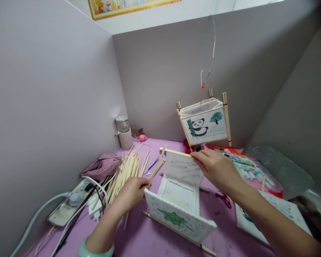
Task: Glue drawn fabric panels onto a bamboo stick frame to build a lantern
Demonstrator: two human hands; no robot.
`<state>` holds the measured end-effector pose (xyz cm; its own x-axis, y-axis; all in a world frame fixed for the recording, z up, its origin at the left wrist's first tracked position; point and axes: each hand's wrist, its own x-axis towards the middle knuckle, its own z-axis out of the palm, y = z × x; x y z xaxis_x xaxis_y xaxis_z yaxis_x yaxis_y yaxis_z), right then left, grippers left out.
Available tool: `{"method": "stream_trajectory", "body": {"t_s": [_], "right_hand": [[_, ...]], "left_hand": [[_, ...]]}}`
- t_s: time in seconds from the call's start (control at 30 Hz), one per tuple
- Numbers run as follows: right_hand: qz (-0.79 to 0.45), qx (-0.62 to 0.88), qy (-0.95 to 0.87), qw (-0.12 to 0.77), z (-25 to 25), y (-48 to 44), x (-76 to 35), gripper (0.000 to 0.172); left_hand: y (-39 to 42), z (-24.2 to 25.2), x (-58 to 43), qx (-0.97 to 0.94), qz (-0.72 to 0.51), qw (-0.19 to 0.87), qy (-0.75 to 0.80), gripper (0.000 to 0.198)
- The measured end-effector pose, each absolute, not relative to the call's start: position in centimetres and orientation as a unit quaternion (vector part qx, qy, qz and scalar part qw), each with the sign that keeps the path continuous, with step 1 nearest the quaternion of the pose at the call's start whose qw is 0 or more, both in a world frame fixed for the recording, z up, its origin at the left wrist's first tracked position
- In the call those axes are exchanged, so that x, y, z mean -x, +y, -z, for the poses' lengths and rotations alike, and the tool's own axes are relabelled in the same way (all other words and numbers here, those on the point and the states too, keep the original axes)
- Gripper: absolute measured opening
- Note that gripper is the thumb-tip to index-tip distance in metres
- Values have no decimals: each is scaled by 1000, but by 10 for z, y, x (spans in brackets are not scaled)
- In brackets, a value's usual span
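An unfinished lantern of white paper panels on thin wooden sticks stands on the desk, its front panel (173,217) painted with a green leaf shape. My left hand (133,194) is closed around wooden sticks (157,170) at the lantern's left side; its fingertips are partly hidden. At the back, my right hand (218,167) pinches the top edge of the raised rear panel (183,167), where a stick runs along it. Between these two panels lies a white bottom panel (178,194). Behind my right hand hangs a finished-looking lantern (205,125) with a panda and tree drawing.
Many loose sticks (125,171) lie left of my left hand. Further left are a power strip (69,203), cables and a checked cloth (104,166). A jar (124,132) stands in the back corner. At right are a marker case (256,171) and a painted sheet (280,210).
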<state>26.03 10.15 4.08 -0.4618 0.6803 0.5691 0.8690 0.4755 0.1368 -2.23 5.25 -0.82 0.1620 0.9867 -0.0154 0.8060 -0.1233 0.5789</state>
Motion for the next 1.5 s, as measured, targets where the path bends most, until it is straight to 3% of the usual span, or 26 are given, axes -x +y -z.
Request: {"method": "stream_trajectory", "body": {"t_s": [0.43,0.73,1.5], "right_hand": [[224,471,-821,231,-35,108,-263,20],[219,465,-822,245,-31,110,-265,22],[224,479,-817,230,-34,109,-263,24]], "left_hand": [[60,-2,22,-727,-156,232,628,20],[48,19,38,-664,-172,399,609,15],[48,22,38,-689,-148,357,613,17]]}}
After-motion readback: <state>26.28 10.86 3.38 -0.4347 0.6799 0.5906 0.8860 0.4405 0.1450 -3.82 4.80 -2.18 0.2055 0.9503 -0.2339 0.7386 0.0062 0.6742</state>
